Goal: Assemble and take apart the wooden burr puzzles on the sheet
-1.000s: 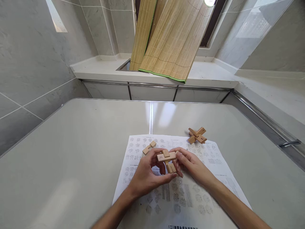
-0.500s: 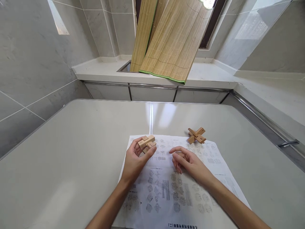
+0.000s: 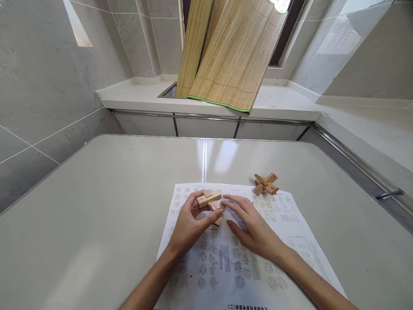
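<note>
My left hand (image 3: 192,219) grips a wooden burr puzzle (image 3: 210,199) of interlocking pale sticks, its thumb pressed to the near side and the fingers behind. Close on the right, my right hand (image 3: 247,221) has its fingers apart, with the fingertips at the puzzle's right edge; whether they touch it I cannot tell. Beneath both hands lies a printed paper sheet (image 3: 219,267) with rows of small puzzle drawings, upside down to me. A second, darker wooden puzzle (image 3: 266,184), shaped like a star of crossed sticks, rests by the sheet's far right edge.
The pale table (image 3: 106,206) has a seam running away from me. Behind it, a white window ledge (image 3: 135,97) carries the lower end of a bamboo blind (image 3: 232,64). Grey tiled walls (image 3: 41,86) stand left and right, with a metal rail (image 3: 351,159) along the right.
My left hand has moved right and slightly nearer with the wooden puzzle, which has turned. My right hand's curled fingers have spread and come up to the puzzle's right edge.
</note>
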`<action>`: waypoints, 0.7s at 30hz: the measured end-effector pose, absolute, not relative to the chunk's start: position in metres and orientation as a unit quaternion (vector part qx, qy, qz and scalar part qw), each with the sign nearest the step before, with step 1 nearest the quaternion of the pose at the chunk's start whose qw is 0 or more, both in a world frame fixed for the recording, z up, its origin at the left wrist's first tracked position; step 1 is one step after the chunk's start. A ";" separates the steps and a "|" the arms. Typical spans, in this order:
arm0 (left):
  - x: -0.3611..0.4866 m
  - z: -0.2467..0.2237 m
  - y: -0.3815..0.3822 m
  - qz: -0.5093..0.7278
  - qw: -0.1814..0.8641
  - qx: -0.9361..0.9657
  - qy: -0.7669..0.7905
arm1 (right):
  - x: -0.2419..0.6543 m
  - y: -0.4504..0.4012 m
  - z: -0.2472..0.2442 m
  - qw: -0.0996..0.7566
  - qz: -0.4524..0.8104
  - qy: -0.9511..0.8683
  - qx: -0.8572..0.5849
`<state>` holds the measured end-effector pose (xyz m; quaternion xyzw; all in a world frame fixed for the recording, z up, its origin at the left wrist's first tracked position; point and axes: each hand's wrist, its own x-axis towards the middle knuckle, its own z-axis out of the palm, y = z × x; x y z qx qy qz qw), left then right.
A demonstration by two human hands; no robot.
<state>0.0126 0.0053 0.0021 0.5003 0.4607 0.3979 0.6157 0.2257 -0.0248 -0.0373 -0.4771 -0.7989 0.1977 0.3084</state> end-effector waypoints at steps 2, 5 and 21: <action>0.013 0.001 0.005 0.403 0.603 0.506 0.466 | 0.225 -0.025 -0.039 0.288 0.172 -0.828 -0.450; 0.014 0.000 0.003 0.409 0.589 0.511 0.474 | 0.225 -0.026 -0.039 0.275 0.166 -0.843 -0.431; 0.015 0.000 0.002 0.398 0.565 0.544 0.475 | 0.215 -0.027 -0.044 0.344 0.189 -0.770 -0.502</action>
